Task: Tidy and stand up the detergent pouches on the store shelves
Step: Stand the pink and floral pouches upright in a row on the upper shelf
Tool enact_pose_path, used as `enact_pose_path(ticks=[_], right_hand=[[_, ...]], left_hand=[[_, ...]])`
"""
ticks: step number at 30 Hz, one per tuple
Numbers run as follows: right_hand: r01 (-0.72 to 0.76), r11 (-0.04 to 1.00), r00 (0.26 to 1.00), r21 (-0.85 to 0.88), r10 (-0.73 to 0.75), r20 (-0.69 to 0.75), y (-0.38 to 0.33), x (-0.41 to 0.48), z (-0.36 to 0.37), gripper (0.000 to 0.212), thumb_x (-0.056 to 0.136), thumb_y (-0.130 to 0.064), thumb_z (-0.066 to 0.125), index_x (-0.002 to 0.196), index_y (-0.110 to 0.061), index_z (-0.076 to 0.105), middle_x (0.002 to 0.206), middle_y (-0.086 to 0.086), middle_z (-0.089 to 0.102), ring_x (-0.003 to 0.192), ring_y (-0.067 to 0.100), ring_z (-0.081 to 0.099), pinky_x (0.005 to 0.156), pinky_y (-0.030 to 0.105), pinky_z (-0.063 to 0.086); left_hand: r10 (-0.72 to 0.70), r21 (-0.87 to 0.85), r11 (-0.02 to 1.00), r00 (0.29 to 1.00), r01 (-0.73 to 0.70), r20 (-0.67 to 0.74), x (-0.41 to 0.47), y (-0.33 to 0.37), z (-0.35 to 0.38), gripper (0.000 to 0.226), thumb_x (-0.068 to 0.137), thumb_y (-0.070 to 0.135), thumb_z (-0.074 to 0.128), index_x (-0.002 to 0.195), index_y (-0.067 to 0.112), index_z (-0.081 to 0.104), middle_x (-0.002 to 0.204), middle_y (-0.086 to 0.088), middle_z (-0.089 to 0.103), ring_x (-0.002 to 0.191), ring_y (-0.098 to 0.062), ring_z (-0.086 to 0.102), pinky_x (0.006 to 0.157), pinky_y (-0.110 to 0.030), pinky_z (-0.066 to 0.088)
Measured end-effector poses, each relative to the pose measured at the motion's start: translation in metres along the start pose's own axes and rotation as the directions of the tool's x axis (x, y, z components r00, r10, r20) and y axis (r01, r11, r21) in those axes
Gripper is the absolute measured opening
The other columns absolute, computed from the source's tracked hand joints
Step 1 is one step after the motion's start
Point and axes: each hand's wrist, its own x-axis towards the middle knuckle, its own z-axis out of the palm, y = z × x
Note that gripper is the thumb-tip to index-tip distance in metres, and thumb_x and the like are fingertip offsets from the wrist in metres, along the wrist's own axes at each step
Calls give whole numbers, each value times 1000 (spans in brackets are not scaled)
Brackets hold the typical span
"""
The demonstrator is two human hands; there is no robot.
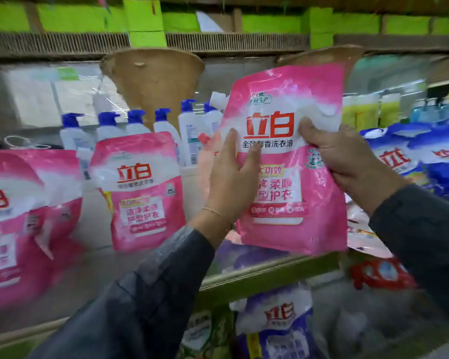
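- Bare shelf floor [94,224] lies at eight o'clock of the held pink pouch [290,161], beside the standing pink pouch [143,190].
- Left hand [231,177] and right hand [347,156] grasp its sides, upright above the shelf edge [265,275].

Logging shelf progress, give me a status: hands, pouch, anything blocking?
Left hand and right hand both grip held pink pouch, upright above shelf edge. Standing pink pouch sits left. Nothing blocking.

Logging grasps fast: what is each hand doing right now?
Left hand: closed on the left edge of the raised pink plastic detergent pouch.
Right hand: closed on the same pouch's right edge.
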Motion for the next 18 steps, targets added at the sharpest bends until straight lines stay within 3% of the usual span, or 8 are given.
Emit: enact_pose_path(ticks=[5,9,13,16,18], right_hand=[[-44,998,987,-44,50,154,36,-4,71,9,95,-14,65,91,-10,71,84,1,80,77,17,77,69,31,62],[-41,994,967,-106,66,247,72,-9,122,9,97,-9,62,95,-9,71,80,-7,79,75,7,75,70,22,60],[-83,983,971,-161,116,208,114,-12,171,10,94,-15,68,86,-12,73,78,-7,77,74,11,73,74,30,62],[-153,973,964,-173,186,191,142,-17,200,19,93,-22,71,82,-7,74,85,16,77,78,27,69,77,45,57],[-157,972,961,-178,191,199,150,-19,216,24,92,-26,72,89,-2,74,98,33,72,77,39,67,73,52,54]], left_hand=[[11,245,969,984,33,-176,-9,-16,-78,73,90,54,47,152,22,22,125,-5,58,113,-16,58,100,-43,49],[27,439,893,961,100,-275,-18,-30,-136,73,97,45,47,155,14,14,131,-15,49,121,-28,48,107,-44,39],[3,536,824,946,182,-325,-28,-45,-184,71,100,38,46,156,14,8,145,-14,36,132,-27,38,109,-36,32],[-25,554,805,944,215,-329,-36,-60,-211,73,100,40,44,156,13,6,146,-16,34,134,-31,37,112,-43,34],[-49,569,787,943,239,-329,-39,-68,-225,71,101,39,41,156,12,5,146,-15,35,134,-30,38,110,-39,33]])
